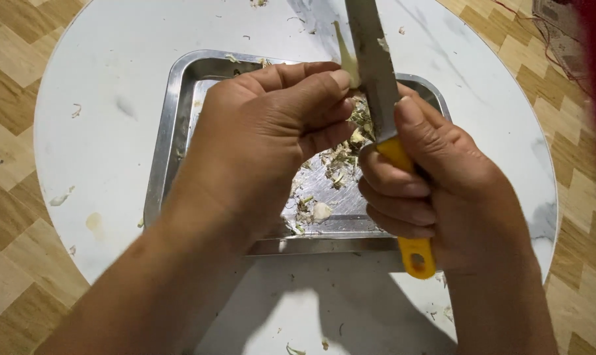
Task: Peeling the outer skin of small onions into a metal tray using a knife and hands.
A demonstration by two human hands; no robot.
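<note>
At the far left, the round white marble-patterned table (100, 131) stands on a wood-patterned parquet floor (8, 98), with small pale scraps scattered across its surface. Just right of that bare area sits the rectangular stainless-steel tray (173, 125), resting flat on the table. Your left hand (265, 131) is positioned above the tray, fingers curled inward and pinched on a small pale, cream-coloured vegetable piece (344, 56), whose pointed tip projects above your thumb and forefinger. The rest of that piece is hidden inside the grip. Below and between both hands, a pile of green and white vegetable trimmings (334, 164) lies on the tray floor.

To the right, your right hand (429, 184) is clenched around the yellow plastic handle of a steel-bladed knife (373, 72). The thumb presses along the base of the blade. The blade points away from you and upward in the view, its flat side lying against the pale piece held by the left hand. The handle's end, with a hanging hole, protrudes below your fist over the tray's near rim.
</note>
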